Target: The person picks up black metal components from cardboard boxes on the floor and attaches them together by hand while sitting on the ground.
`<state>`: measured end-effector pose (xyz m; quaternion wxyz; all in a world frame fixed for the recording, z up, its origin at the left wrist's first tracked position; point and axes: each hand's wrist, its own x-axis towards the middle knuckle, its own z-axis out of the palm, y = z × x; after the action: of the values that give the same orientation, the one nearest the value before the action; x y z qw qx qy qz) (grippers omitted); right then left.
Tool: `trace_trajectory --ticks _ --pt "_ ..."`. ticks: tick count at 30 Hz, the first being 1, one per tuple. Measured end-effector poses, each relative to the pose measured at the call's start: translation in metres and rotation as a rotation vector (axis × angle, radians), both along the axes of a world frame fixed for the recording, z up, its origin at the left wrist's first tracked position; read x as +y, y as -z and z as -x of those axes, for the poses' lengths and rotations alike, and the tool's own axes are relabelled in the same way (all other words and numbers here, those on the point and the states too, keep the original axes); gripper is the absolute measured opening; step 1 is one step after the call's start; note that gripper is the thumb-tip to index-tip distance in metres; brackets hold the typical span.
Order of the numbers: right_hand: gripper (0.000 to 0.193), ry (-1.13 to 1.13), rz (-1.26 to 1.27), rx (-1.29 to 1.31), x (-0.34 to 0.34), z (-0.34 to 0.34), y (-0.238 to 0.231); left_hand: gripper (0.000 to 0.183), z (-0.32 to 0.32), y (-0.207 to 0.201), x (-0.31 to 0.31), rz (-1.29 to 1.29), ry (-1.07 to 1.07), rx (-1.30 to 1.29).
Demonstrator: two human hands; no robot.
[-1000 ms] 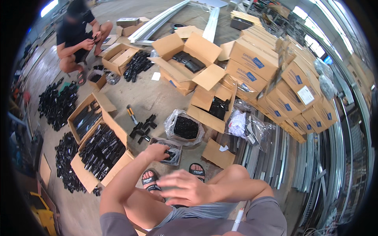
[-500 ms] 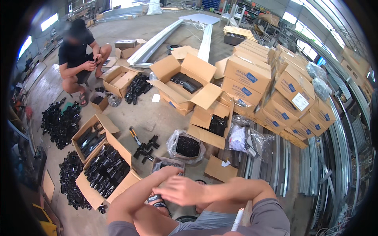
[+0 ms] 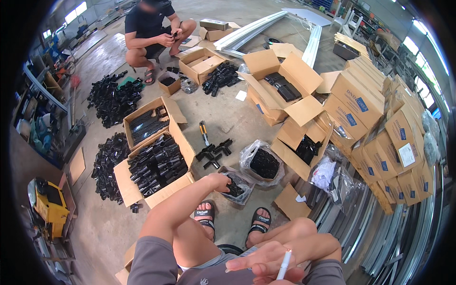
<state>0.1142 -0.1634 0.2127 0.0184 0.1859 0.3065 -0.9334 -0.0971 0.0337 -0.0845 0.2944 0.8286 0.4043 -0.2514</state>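
**Hand Position and Surrounding Obstructions at the Small Lined Box**

The left hand (image 3: 219, 182) reaches over the near-left rim of the small plastic-lined box (image 3: 245, 195). Black parts (image 3: 233, 189) lie inside this box, on the floor beyond the sandals (image 3: 206, 219). The fingertips are hidden; whether they grip a part cannot be told. The right hand (image 3: 268, 262) is raised near the chest, visible fingers extended and apart, behind a cigarette (image 3: 284, 265); contact cannot be told.

Adjacent items:
- Right: a larger plastic-lined box (image 3: 271, 181), just beside, filled with black pieces.
- Far side: branched black connectors (image 3: 213, 153), then a utility knife (image 3: 204, 133).
- Left: an open carton (image 3: 127, 184) of black parts, flaps spread.
- Far right: stacked cartons (image 3: 352, 92).
- Far left: a crouching co-worker (image 3: 148, 26).
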Motion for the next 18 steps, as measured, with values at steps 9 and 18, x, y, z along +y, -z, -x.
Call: trace_trajectory --ticks 9,18 --pt "0.038 0.042 -1.159 0.297 0.021 -0.034 0.046 0.053 -0.005 -0.011 0.005 -0.026 -0.058 0.021" --pt "0.034 2.135 -1.042 -0.779 0.016 -0.117 0.096 0.056 0.005 -0.03 0.004 0.041 -0.109 -0.058"
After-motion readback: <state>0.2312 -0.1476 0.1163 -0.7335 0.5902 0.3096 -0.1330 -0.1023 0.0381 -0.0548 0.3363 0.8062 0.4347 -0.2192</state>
